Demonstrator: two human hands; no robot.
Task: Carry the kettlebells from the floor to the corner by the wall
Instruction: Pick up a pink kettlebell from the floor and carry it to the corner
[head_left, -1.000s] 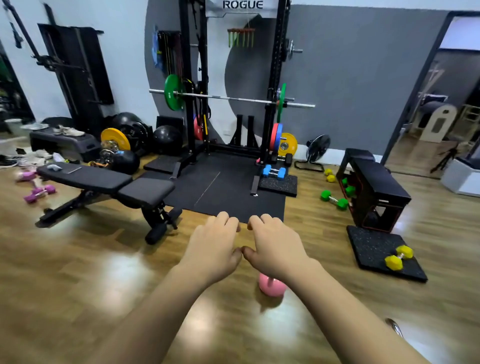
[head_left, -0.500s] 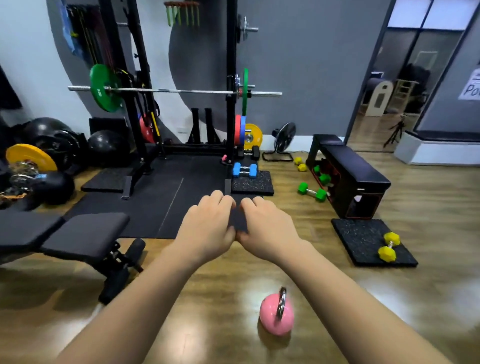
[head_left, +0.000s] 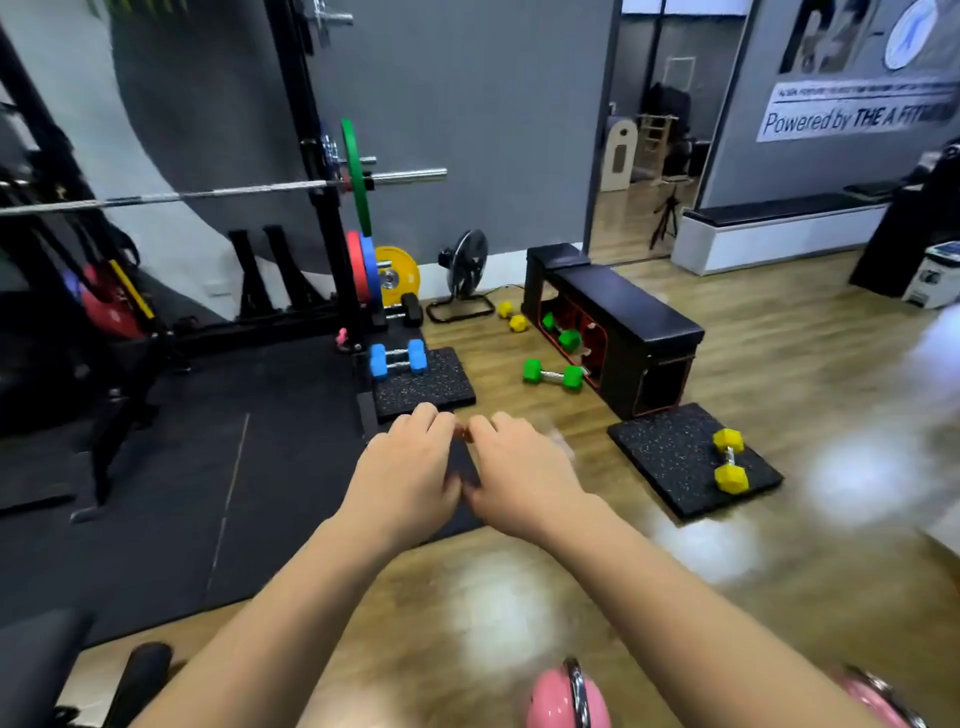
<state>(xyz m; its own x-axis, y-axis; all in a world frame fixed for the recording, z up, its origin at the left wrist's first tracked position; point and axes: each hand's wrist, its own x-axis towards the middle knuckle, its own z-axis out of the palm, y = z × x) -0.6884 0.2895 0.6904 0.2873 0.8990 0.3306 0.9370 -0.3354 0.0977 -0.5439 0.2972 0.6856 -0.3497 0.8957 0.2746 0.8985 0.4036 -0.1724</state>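
both arms reach forward, the left hand (head_left: 402, 480) and right hand (head_left: 522, 480) side by side with thumbs touching, fingers (head_left: 423, 421) curled down and grasping nothing. a pink kettlebell (head_left: 563, 701) stands on the wooden floor (head_left: 779, 597) well below the fingers, a second pink kettlebell (head_left: 878, 701) to its right, partly hidden by the right forearm.

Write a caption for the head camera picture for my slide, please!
Both hands, left and right, reach out empty above a pink kettlebell on the gym floor.
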